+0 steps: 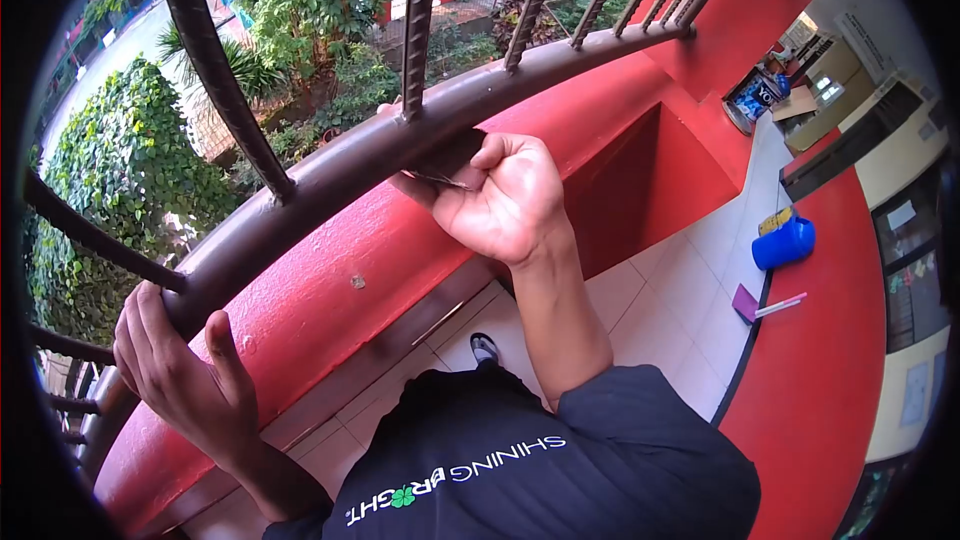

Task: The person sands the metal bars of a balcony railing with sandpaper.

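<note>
A dark brown metal railing [330,165] with twisted upright bars curves across the view. At its left end my left hand [185,370] has its fingers hooked over the pipe, the thumb lifted apart. My right hand [505,195] is at the middle of the pipe, palm toward me, with its fingers curled around the underside. It presses a dark, thin, sheet-like piece [452,155] against the pipe; I cannot make out its kind. The fingertips on the far side are mostly hidden by the pipe.
Below the railing runs a red painted ledge [340,270]. A blue container [784,243] and a purple dustpan [745,303] with a pale handle are to the right, by the tiled floor [670,290]. Green shrubs [125,180] grow beyond the bars.
</note>
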Tool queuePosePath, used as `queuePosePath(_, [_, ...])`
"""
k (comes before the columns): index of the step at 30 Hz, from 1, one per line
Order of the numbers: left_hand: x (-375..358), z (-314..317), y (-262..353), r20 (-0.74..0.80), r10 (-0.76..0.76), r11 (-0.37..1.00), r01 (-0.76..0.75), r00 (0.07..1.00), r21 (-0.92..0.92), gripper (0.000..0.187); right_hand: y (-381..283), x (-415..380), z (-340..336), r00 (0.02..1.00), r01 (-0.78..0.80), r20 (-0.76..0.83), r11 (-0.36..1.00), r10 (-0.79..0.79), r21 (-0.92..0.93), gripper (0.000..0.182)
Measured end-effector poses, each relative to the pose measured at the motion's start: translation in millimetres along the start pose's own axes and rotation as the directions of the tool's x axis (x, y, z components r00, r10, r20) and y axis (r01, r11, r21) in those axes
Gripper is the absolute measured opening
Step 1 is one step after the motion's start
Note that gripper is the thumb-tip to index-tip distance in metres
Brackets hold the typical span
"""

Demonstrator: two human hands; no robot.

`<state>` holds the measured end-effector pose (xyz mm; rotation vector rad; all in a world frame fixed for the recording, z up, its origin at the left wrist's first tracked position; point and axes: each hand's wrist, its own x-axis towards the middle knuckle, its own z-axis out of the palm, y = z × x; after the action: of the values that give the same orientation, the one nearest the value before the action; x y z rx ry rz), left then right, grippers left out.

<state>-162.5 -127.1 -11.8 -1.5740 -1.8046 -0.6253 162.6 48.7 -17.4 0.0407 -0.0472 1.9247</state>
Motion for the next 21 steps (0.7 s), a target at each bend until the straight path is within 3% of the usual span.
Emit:
queuePosePath(2, [1, -3, 2, 0.015, -0.004, 1.000, 0.005, 1.000, -0.015, 0.079, 17, -13, 6, 0.999, -0.027, -0.046, 0.992, 0.022, -0.121, 0.066])
queuePosePath(3, [2, -5, 4, 0.020, -0.010, 1.000, 0.011, 1.000, -0.027, 0.078, -9, -4, 2, 0.998, 0.065, -0.022, 0.998, -0.065, -0.015, 0.059])
queuePosePath(4, [2, -5, 4, 0.022, -0.002, 0.999, 0.002, 1.000, -0.036, 0.078, -35, 9, -9, 0.952, 0.283, -0.086, 0.952, -0.293, -0.117, 0.052])
queuePosePath(6, [4, -6, 7, 0.026, -0.028, 1.000, 0.029, 0.999, -0.009, 0.074, -10, 7, 2, 0.911, 0.359, -0.137, 0.913, -0.388, -0.194, 0.042])
queuePosePath(7, [4, -7, 8, 0.031, -0.031, 1.000, 0.031, 0.999, 0.007, 0.068, 39, -8, 14, 0.949, 0.259, -0.115, 0.932, -0.295, -0.255, 0.035])
queuePosePath(8, [5, -8, 10, 0.034, -0.024, 1.000, 0.024, 0.999, 0.009, 0.068, 47, -2, -5, 0.947, 0.261, -0.120, 0.933, -0.298, -0.249, 0.035])
queuePosePath(9, [5, -8, 11, 0.036, -0.035, 0.999, 0.034, 0.999, 0.013, 0.065, 58, 0, -20, 0.988, -0.126, 0.087, 0.992, 0.128, -0.020, 0.034])
queuePosePath(10, [5, -8, 11, 0.035, -0.043, 0.999, 0.042, 0.998, 0.017, 0.062, 63, -1, -31, 0.807, -0.530, 0.369, 0.841, 0.461, 0.107, 0.033])
queuePosePath(11, [5, -9, 12, 0.040, -0.046, 0.999, 0.046, 0.998, 0.014, 0.060, 42, -1, -26, 0.971, -0.221, 0.112, 0.970, 0.210, 0.099, 0.035])
queuePosePath(12, [6, -9, 12, 0.043, -0.041, 0.999, 0.041, 0.998, 0.011, 0.060, 16, 0, 5, 0.986, 0.098, -0.139, 0.995, -0.097, 0.004, 0.036])
queuePosePath(13, [6, -9, 13, 0.043, -0.044, 0.999, 0.043, 0.998, 0.012, 0.059, -24, 13, -13, 0.957, 0.265, -0.093, 0.960, -0.273, -0.086, 0.043])
queuePosePath(16, [6, -9, 13, 0.025, -0.048, 0.999, 0.048, 0.999, 0.006, 0.059, 38, -2, 4, 0.961, 0.245, -0.082, 0.950, -0.264, -0.192, 0.046])
queuePosePath(17, [5, -9, 12, 0.030, -0.040, 0.999, 0.040, 0.999, 0.003, 0.059, 63, -14, -2, 0.994, -0.103, -0.036, 0.993, 0.101, -0.065, 0.045])
queuePosePath(18, [4, -8, 12, 0.026, -0.034, 0.999, 0.034, 0.999, -0.004, 0.059, 58, -13, 0, 0.995, -0.094, -0.033, 0.993, 0.092, -0.066, 0.045])
queuePosePath(20, [3, -7, 10, 0.018, -0.021, 0.999, 0.020, 1.000, 0.030, 0.059, 37, -7, 6, 0.984, 0.076, -0.146, 0.986, -0.097, -0.146, 0.058])
queuePosePath(21, [3, -8, 10, 0.033, -0.029, 0.999, 0.028, 0.999, 0.025, 0.059, -17, 17, -9, 0.998, 0.060, -0.028, 0.990, -0.057, 0.124, 0.055])
